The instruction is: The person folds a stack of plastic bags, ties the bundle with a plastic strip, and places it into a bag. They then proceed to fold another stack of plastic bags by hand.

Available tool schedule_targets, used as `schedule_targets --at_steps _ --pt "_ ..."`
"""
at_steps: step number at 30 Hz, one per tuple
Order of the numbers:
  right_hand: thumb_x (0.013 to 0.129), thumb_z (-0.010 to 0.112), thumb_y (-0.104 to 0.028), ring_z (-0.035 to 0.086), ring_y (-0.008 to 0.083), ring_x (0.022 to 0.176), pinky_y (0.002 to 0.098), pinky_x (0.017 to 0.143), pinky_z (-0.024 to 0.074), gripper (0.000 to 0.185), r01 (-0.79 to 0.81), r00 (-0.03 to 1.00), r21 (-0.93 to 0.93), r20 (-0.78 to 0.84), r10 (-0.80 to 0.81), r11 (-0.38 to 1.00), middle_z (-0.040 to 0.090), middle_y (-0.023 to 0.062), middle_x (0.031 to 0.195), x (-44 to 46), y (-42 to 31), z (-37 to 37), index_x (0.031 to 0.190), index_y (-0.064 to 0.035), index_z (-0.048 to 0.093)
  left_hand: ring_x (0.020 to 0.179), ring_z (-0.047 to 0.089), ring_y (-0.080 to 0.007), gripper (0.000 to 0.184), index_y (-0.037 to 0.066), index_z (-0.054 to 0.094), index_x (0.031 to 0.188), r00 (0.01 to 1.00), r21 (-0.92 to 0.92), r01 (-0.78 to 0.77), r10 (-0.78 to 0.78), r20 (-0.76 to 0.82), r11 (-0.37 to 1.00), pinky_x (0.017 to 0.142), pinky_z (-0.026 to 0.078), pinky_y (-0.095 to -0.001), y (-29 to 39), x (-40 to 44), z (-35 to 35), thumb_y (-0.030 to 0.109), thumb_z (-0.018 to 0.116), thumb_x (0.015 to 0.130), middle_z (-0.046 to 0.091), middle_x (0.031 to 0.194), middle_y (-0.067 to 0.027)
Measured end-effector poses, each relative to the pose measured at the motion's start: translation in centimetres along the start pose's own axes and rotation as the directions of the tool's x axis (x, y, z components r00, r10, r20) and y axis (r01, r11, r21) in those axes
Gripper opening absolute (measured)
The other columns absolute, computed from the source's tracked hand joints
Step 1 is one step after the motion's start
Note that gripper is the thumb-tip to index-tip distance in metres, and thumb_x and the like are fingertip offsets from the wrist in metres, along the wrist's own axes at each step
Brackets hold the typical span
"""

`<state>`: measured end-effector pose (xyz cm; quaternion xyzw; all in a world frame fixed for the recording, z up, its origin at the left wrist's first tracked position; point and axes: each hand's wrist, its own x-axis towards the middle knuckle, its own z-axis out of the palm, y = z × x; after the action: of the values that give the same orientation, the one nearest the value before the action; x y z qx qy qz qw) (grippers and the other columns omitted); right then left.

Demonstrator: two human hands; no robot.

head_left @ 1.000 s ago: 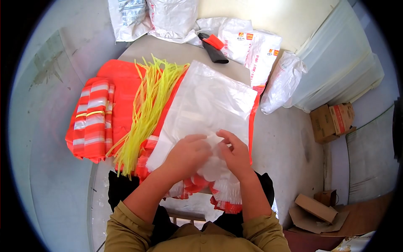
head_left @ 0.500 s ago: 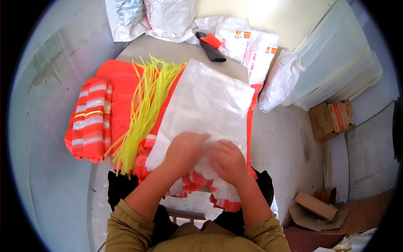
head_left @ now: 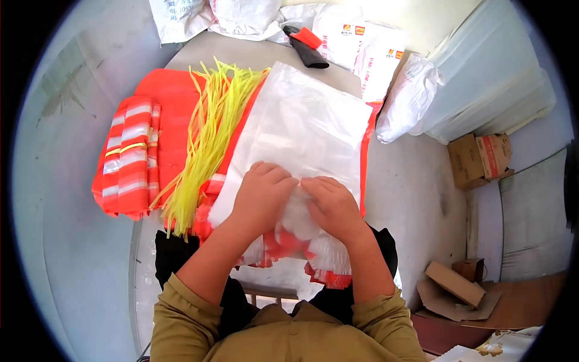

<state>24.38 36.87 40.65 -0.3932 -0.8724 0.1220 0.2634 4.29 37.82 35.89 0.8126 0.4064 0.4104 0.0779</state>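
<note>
A stack of clear plastic bags [head_left: 307, 127] lies flat in front of me on orange-red material [head_left: 174, 114]. My left hand [head_left: 260, 196] is closed on the lower middle of the top bag, fingers curled and fingertips pressed together. Close beside it, my right hand [head_left: 333, 205] pinches the same plastic, thumb and fingers together. The two sets of fingertips nearly meet. Below them the bag ends look crumpled, with red edges [head_left: 329, 277] hanging over the near side. Left of the bags runs a loose bunch of yellow strips [head_left: 211, 133].
At the left sits a folded orange bundle with silver bands [head_left: 132, 151]. A black and orange object [head_left: 309, 51] lies at the table's back. White sacks [head_left: 338, 36] line the far side, with another white sack [head_left: 410, 96] at right. Cardboard boxes [head_left: 470, 163] stand on the right.
The whole view has shifted, so the table sits slightly higher. My hands, blurred before, have moved a little up the bag and closer together.
</note>
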Motion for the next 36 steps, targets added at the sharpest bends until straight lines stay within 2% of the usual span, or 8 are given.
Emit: schedule_targets --at_steps 11,18,23,26,30,32,33,36 --pt "0.08 0.063 0.001 0.066 0.035 0.099 0.0429 0.086 0.0534 0.035 -0.125 0.987 -0.074 -0.115 0.116 0.989 0.07 0.0163 0.105 -1.2 0.8 1.0 0.115 -0.0032 0.066 0.11 0.064 -0.0322 0.019 0.008 0.069 0.094 0.986 0.133 0.154 -0.144 -0.08 0.979 0.101 0.045 -0.0534 0.8 0.1 -0.7 0.005 0.074 0.076 0.07 0.096 -0.0071" --pt "0.086 0.06 0.002 0.066 0.0329 0.107 0.0401 0.092 0.0531 0.033 -0.166 0.986 -0.108 -0.033 0.164 0.98 0.07 0.0153 0.113 -1.7 -0.3 0.2 0.118 -0.0049 0.067 0.109 0.065 -0.0309 0.014 0.009 0.069 0.089 0.994 0.036 0.107 -0.107 0.012 0.994 0.103 0.045 -0.0528 0.4 -0.3 -1.4 0.005 0.074 0.077 0.07 0.091 -0.0078" --pt "0.09 0.06 -0.005 0.066 0.033 0.105 0.0403 0.09 0.0533 0.026 -0.2 0.979 -0.141 0.017 0.205 0.969 0.071 0.0137 0.111 -2.9 -0.6 -0.8 0.116 -0.0069 0.067 0.108 0.066 -0.0306 0.016 0.008 0.07 0.091 0.995 -0.076 0.088 -0.084 0.048 0.993 0.104 0.046 -0.0506 1.1 -0.4 -2.5 0.007 0.075 0.076 0.071 0.093 -0.0083" --pt "0.093 0.059 -0.009 0.066 0.0342 0.102 0.0396 0.088 0.0534 0.023 -0.266 0.943 -0.145 0.164 0.288 0.953 0.071 0.0143 0.108 -3.4 -1.4 -3.0 0.114 -0.0067 0.068 0.103 0.066 -0.0313 0.016 0.007 0.07 0.092 0.969 -0.114 0.079 -0.05 0.242 0.99 0.096 0.05 -0.0474 0.6 -0.9 -3.8 0.009 0.075 0.076 0.071 0.093 -0.0112" --pt "0.094 0.06 -0.012 0.067 0.0322 0.096 0.0366 0.087 0.0528 0.021 -0.472 0.782 -0.16 0.378 0.495 0.867 0.071 0.0156 0.107 -1.6 -2.7 -6.4 0.112 -0.0049 0.068 0.093 0.066 -0.0323 0.014 0.005 0.07 0.091 0.921 -0.173 0.275 -0.208 0.329 0.946 0.081 0.051 -0.043 0.9 -1.2 -5.0 0.01 0.075 0.079 0.069 0.089 -0.0139" --pt "0.094 0.061 -0.013 0.067 0.0285 0.1 0.0352 0.089 0.052 0.02 -0.424 0.849 -0.026 0.335 0.408 0.905 0.07 0.0147 0.115 -1.2 -1.0 -6.6 0.11 -0.0032 0.068 0.088 0.065 -0.0332 0.014 0.003 0.07 0.091 0.914 -0.206 0.347 -0.28 0.294 0.915 0.075 0.05 -0.0419 0.7 -1.4 -5.1 0.011 0.075 0.08 0.068 0.086 -0.0144" --pt "0.094 0.062 -0.013 0.067 0.0267 0.102 0.0346 0.09 0.0517 0.02 -0.393 0.879 0.04 0.309 0.363 0.919 0.069 0.0143 0.119 -1.1 -0.1 -6.5 0.11 -0.0024 0.068 0.087 0.065 -0.0334 0.014 0.003 0.069 0.09 0.935 -0.237 0.308 -0.247 0.256 0.921 0.075 0.05 -0.0419 0.6 -1.4 -5.1 0.011 0.075 0.081 0.068 0.085 -0.0143" --pt "0.095 0.063 -0.012 0.059 0.0226 0.118 0.0351 0.098 0.048 0.024 -0.427 0.846 0.243 0.449 0.289 0.871 0.062 0.0108 0.136 0.0 2.0 -6.5 0.115 -0.0008 0.067 0.082 0.063 -0.0344 0.013 0.003 0.068 0.089 0.965 -0.278 0.231 -0.184 0.185 0.932 0.073 0.049 -0.0423 0.3 -1.2 -5.3 0.012 0.074 0.082 0.066 0.081 -0.0144"
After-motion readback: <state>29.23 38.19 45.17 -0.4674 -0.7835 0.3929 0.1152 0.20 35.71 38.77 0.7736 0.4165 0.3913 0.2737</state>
